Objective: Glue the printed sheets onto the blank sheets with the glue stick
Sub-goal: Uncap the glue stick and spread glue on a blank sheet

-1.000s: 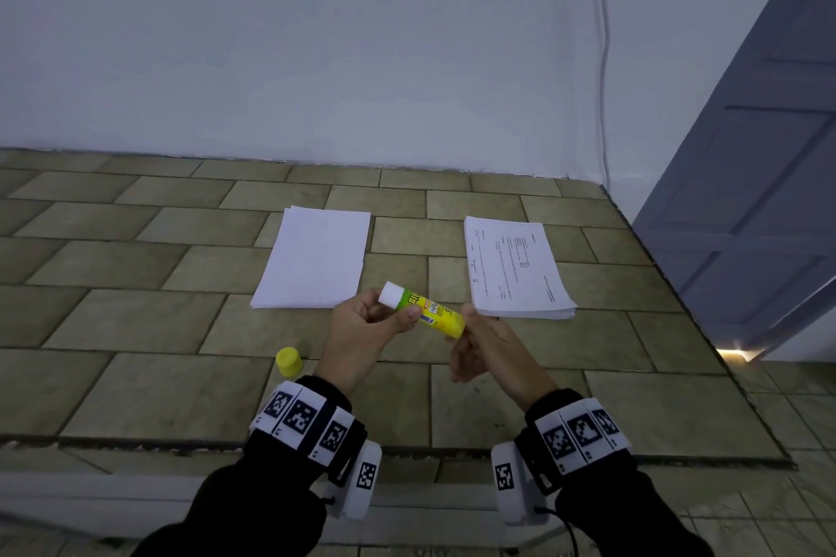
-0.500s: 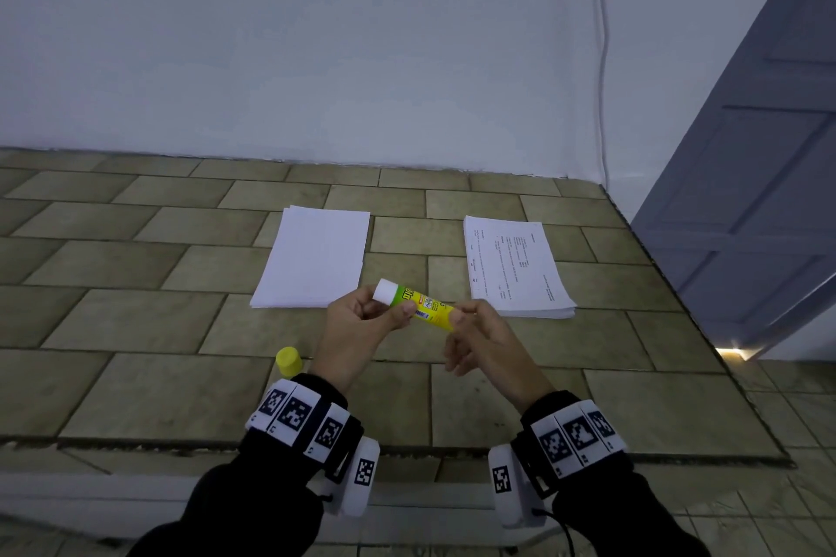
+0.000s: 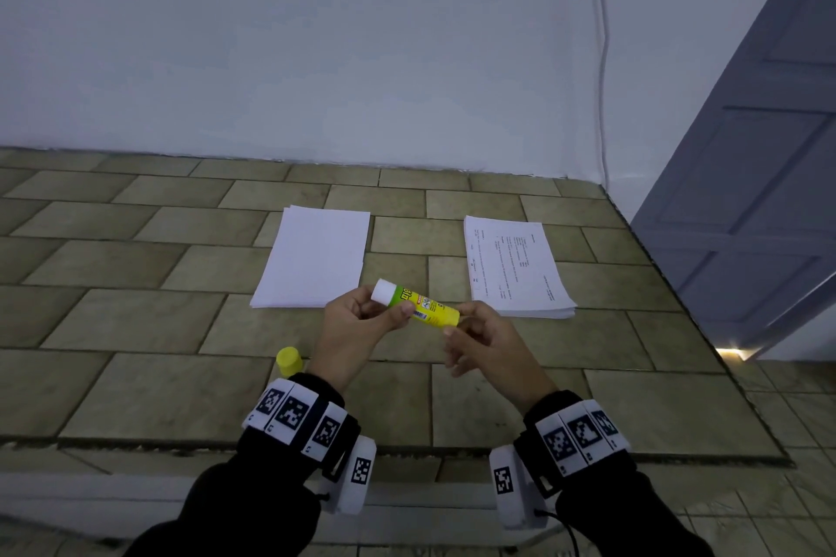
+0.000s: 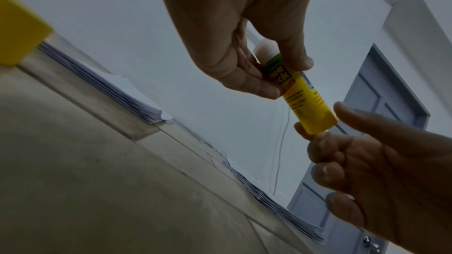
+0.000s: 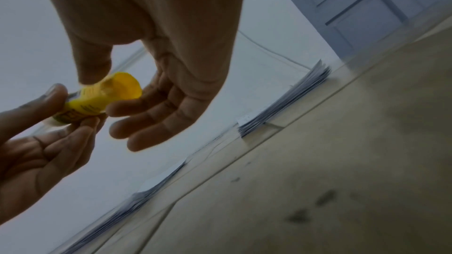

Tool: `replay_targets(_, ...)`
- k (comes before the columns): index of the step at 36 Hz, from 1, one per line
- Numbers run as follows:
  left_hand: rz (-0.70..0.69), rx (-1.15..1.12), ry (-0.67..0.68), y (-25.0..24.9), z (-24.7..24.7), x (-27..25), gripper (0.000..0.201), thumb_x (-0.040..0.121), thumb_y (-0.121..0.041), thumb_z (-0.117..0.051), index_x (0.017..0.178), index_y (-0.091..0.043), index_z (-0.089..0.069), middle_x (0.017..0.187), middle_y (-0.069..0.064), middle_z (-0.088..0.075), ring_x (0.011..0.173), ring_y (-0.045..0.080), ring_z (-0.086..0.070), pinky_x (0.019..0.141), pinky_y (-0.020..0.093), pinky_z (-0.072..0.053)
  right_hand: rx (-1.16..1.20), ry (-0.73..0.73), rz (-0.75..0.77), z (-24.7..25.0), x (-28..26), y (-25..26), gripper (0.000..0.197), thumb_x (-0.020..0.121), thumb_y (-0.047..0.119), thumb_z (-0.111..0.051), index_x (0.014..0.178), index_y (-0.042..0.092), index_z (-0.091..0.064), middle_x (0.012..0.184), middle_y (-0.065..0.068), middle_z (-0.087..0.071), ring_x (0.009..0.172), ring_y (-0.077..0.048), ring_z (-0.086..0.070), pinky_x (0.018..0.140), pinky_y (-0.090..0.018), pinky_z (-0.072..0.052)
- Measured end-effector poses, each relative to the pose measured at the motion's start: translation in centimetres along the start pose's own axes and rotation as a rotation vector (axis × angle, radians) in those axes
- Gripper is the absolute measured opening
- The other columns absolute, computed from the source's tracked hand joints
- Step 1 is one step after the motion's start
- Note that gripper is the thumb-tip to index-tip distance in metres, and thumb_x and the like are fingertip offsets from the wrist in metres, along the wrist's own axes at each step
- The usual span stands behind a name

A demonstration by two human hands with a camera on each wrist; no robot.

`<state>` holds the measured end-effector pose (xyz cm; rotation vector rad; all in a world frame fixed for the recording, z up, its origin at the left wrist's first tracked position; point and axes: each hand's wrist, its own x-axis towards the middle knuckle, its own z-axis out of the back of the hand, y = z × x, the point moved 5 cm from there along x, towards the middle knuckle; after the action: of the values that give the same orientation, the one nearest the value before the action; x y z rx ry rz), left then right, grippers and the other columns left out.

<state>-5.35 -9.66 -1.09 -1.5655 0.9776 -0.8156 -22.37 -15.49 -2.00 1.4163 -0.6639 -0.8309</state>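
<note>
A yellow-green glue stick (image 3: 420,305) with its white tip bare hangs level over the tiled table (image 3: 135,393), between the two paper stacks. My left hand (image 3: 380,308) grips it near the white tip, thumb on the near side. My right hand (image 3: 459,320) pinches its yellow base between thumb and forefinger, the other fingers loose. The left wrist view shows the same stick (image 4: 303,99) held at both ends. Blank sheets (image 3: 316,258) lie stacked to the left behind my hands, and printed sheets (image 3: 515,267) to the right. The yellow cap (image 3: 288,360) stands beside my left wrist.
A white wall backs the table, with a thin cable (image 3: 601,59) running down it. The table's right edge (image 3: 705,339) drops to a tiled floor beside a grey door (image 3: 760,194). Its front edge (image 3: 407,450) runs just ahead of my wrists.
Both hands have carried the glue stick slightly up and to the left. The right fingers have shifted round its base. The papers and the cap lie as before.
</note>
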Motion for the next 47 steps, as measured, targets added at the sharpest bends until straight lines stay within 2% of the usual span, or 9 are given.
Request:
replay_targets(3,0.005,-0.006,0.009,0.1,-0.15,-0.11,0.011,0.082,-0.001,-0.071,0.092,-0.004,-0.069,0.081,0.005,-0.075,0.078,0.012,-0.07,0.073,0.02,-0.056,-0.032,0.017,0.014,0.02,0.03,0.1,0.008,0.096,0.016,-0.057,0.099,0.01,-0.061,0.063,-0.001,-0.062,0.061,-0.019,-0.059,0.058,-0.031,-0.052)
replay_targets(8,0.003,0.02,0.04,-0.05,-0.58,-0.39,0.022,0.073,-0.013,-0.076,0.093,-0.009,-0.069,0.084,0.005,-0.076,0.082,0.015,-0.07,0.078,0.023,-0.057,0.016,0.021,-0.076,-0.51,-0.28,0.59,0.048,0.105,0.032,-0.032,0.077,0.002,-0.057,0.05,0.0,-0.053,0.046,-0.019,-0.049,0.048,-0.024,-0.048)
replay_targets(16,0.005,0.029,-0.004,0.05,-0.17,-0.03,0.02,0.074,-0.011,-0.076,0.093,-0.005,-0.07,0.081,0.006,-0.074,0.08,0.015,-0.069,0.078,0.024,-0.058,-0.063,0.003,-0.021,0.01,0.01,0.15,0.019,0.094,0.019,-0.061,0.112,0.016,-0.057,0.079,-0.007,-0.066,0.067,-0.02,-0.063,0.066,-0.034,-0.051)
replay_targets(19,0.01,0.012,0.007,0.2,-0.17,-0.09,0.025,0.076,-0.012,-0.076,0.097,0.0,-0.069,0.085,0.014,-0.073,0.082,0.018,-0.068,0.078,0.024,-0.058,-0.068,0.015,-0.007,0.01,0.02,0.35,0.01,0.095,0.018,-0.058,0.103,0.012,-0.061,0.067,-0.003,-0.063,0.063,-0.018,-0.06,0.065,-0.033,-0.05)
replay_targets(24,0.019,0.023,0.065,0.14,-0.51,-0.28,0.038,0.065,-0.025,-0.078,0.097,-0.006,-0.07,0.091,0.015,-0.075,0.087,0.02,-0.069,0.085,0.029,-0.058,0.014,0.033,-0.093,-0.59,-0.42,0.85,0.044,0.105,0.035,-0.031,0.079,0.013,-0.059,0.046,0.006,-0.053,0.051,-0.021,-0.05,0.051,-0.023,-0.049)
replay_targets(28,0.006,0.027,0.042,-0.01,-0.55,-0.04,0.036,0.064,-0.023,-0.078,0.094,-0.006,-0.07,0.082,0.007,-0.075,0.081,0.017,-0.069,0.083,0.029,-0.058,0.029,0.017,-0.095,-0.4,-0.34,0.51,0.036,0.102,0.04,-0.037,0.098,0.013,-0.061,0.063,-0.006,-0.061,0.059,-0.022,-0.06,0.063,-0.033,-0.052)
replay_targets(33,-0.002,-0.002,0.013,0.11,-0.13,0.09,0.032,0.067,-0.019,-0.076,0.094,-0.003,-0.069,0.083,0.008,-0.075,0.081,0.016,-0.069,0.08,0.027,-0.059,0.001,0.013,-0.009,0.01,-0.1,0.41,0.018,0.097,0.016,-0.054,0.112,0.006,-0.058,0.068,-0.004,-0.063,0.064,-0.018,-0.06,0.066,-0.032,-0.049)
replay_targets(38,0.0,0.034,0.059,0.13,-0.62,-0.21,0.032,0.066,-0.021,-0.077,0.094,-0.009,-0.07,0.086,0.006,-0.076,0.085,0.016,-0.07,0.082,0.026,-0.057,-0.01,-0.002,-0.081,-0.21,-0.08,0.14,0.049,0.103,0.039,-0.034,0.081,0.005,-0.061,0.049,0.0,-0.05,0.051,-0.018,-0.054,0.058,-0.027,-0.051)
replay_targets(47,-0.018,0.025,0.029,-0.03,-0.26,-0.05,0.036,0.066,-0.023,-0.077,0.096,-0.004,-0.069,0.086,0.006,-0.076,0.084,0.016,-0.069,0.083,0.03,-0.058,-0.016,0.029,-0.03,-0.3,-0.18,0.28,0.023,0.099,0.021,-0.051,0.117,0.007,-0.056,0.062,0.001,-0.062,0.061,-0.018,-0.061,0.069,-0.036,-0.049)
